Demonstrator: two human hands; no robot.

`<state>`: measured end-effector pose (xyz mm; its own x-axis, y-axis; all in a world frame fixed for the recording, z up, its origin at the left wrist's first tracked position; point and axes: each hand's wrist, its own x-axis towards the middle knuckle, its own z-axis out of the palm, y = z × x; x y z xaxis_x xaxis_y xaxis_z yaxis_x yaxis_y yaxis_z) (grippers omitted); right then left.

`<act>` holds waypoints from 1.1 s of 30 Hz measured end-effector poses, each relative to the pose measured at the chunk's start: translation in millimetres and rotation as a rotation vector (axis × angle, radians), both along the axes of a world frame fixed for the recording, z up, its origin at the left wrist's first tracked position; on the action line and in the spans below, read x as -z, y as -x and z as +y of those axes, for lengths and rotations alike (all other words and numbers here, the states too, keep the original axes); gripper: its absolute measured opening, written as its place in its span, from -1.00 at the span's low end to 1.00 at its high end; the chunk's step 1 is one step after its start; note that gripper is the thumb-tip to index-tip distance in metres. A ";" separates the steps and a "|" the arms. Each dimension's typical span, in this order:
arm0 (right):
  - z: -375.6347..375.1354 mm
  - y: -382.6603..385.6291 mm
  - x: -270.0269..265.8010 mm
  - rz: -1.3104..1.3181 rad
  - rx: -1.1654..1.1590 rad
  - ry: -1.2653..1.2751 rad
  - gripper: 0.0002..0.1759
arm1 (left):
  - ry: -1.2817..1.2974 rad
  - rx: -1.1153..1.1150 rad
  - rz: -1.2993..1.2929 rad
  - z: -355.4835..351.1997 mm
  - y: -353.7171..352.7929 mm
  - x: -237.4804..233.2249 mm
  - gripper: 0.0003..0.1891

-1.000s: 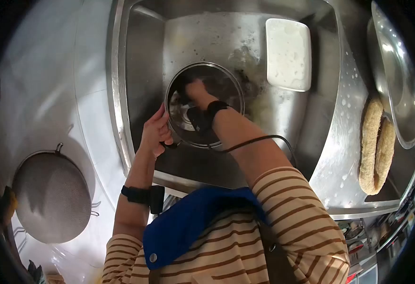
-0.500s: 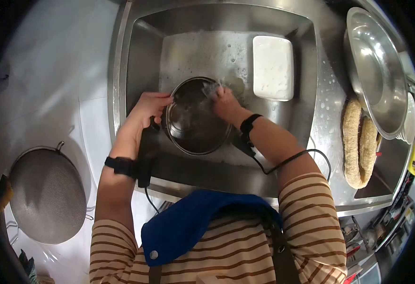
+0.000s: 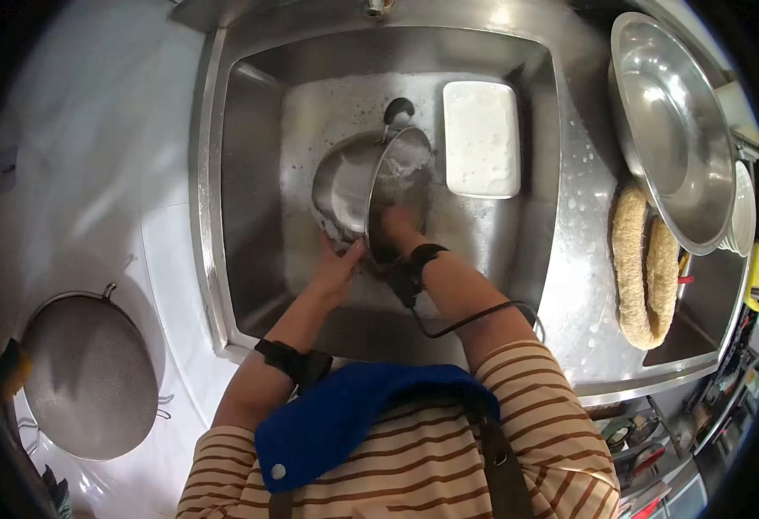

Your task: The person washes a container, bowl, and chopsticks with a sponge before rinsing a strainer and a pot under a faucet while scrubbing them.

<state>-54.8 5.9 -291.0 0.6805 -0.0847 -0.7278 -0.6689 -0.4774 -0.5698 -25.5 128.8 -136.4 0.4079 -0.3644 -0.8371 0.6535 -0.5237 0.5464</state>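
A metal pot (image 3: 342,183) with a dark handle is tilted onto its side in the steel sink (image 3: 302,95), its mouth facing right. Fingers of my left hand (image 3: 338,268) are closed around its lower rim. My right hand (image 3: 399,229) reaches inside the pot's mouth; its fingers are blurred, and whatever they may hold is hidden. Foam clings to the pot's lower side and the sink floor. To the right of the pot lies a white rectangular tray (image 3: 482,140) with suds on it.
On the right-hand counter, a large steel bowl (image 3: 669,130) leans beside stacked white plates (image 3: 743,208) and a bent tan fibrous roll (image 3: 630,268). A round mesh strainer (image 3: 91,376) is at the left. A tap (image 3: 374,8) shows at the sink's back.
The pot has gone from upright to tilted on its side, its handle now at the back. My left hand has moved from the left rim to the lower rim, and my right hand deeper inside.
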 end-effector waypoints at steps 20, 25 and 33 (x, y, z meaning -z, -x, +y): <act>16.9 -9.6 -54.8 -0.412 0.333 -0.005 -0.68 | -0.089 0.277 -0.329 7.0 -20.3 22.4 0.02; -2.6 -1.7 -67.2 -0.496 0.218 -0.134 -0.66 | -0.025 0.127 -0.458 -21.8 -37.4 -30.7 -0.29; -46.7 -3.0 -17.8 -0.695 0.147 0.684 -0.85 | 0.130 -0.096 -0.439 -24.9 -60.7 -68.1 -0.38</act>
